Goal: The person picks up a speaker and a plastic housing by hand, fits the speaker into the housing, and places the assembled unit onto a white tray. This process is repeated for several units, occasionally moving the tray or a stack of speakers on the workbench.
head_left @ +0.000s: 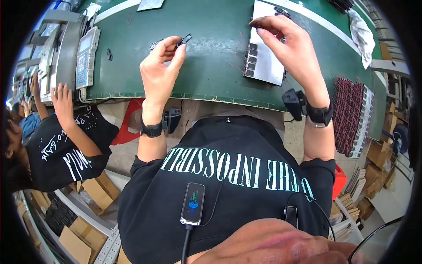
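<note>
My left hand point(159, 75) is raised over the green table and pinches a small black rectangular part point(183, 41) between thumb and fingers. Another small dark part point(154, 45) lies on the table just beyond that hand. On the right, my right hand point(293, 46) is above a white board point(273, 67), its thumb and fingertips brought together. Whatever they hold, if anything, is too small to make out. Along the board's left edge sits a row of small black parts point(251, 59) with thin red wires, partly hidden at the far end by the hand.
A grey keypad device point(85, 57) stands at the table's left, near a small black piece point(109, 54) and a co-worker's hand point(63, 103). At the right lie a dense batch of red-wired parts point(349, 116) and a white cloth point(362, 39). Cardboard boxes point(83, 233) fill shelves below.
</note>
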Action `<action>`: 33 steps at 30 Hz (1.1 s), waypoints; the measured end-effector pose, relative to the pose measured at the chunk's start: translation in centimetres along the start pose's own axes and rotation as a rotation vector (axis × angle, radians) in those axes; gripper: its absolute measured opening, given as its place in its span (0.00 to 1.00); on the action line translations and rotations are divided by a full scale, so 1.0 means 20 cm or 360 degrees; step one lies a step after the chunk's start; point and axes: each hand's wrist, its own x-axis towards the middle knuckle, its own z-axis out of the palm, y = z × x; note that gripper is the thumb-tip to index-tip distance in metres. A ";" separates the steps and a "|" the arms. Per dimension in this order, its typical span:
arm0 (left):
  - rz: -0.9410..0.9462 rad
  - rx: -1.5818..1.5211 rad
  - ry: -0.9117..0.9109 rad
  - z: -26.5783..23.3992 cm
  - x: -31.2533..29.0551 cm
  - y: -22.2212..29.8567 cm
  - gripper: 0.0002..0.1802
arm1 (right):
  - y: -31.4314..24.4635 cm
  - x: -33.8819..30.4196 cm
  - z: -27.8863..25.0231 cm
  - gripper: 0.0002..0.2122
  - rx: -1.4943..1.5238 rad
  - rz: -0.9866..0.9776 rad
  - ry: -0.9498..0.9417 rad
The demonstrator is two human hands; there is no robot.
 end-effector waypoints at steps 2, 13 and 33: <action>-0.0031 -0.0194 -0.0053 0.02 -0.01 0.05 0.12 | -0.04 -0.04 0.01 0.11 0.0339 0.0183 0.0015; 0.0076 -0.0474 -0.0355 0.20 -0.04 0.20 0.17 | -0.10 -0.14 0.17 0.07 0.1154 0.0234 0.0176; -0.0030 -0.0658 -0.0456 0.20 -0.02 0.22 0.16 | -0.07 -0.08 0.17 0.05 0.1002 0.0300 0.0012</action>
